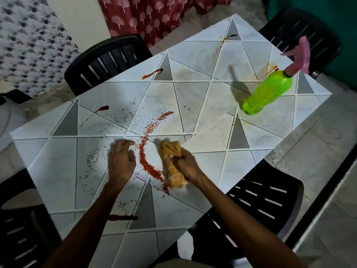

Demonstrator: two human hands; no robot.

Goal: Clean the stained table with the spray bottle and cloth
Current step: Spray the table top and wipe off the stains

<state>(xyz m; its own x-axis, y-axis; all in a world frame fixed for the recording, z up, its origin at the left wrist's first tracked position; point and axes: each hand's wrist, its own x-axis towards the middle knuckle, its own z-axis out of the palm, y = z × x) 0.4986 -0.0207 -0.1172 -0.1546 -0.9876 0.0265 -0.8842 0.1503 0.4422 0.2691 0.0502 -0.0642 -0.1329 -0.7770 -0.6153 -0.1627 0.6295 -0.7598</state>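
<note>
Head view: your right hand (188,165) grips the rolled orange cloth (171,151) on the tiled table (193,95). Red granules (144,162) lie just left of it, beside your loosely curled, empty left hand (121,161). The green spray bottle (268,93) sits well beyond.

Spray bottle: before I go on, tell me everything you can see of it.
The spray bottle has a bright green, plastic-looking body, a black collar at the neck and a pink trigger head, which is blurred. It stands on its base near the far right corner of the table, throwing a shadow to its left. An orange-brown smear lies on the tabletop just behind it. Only the table touches it. How full it is cannot be told.
</note>
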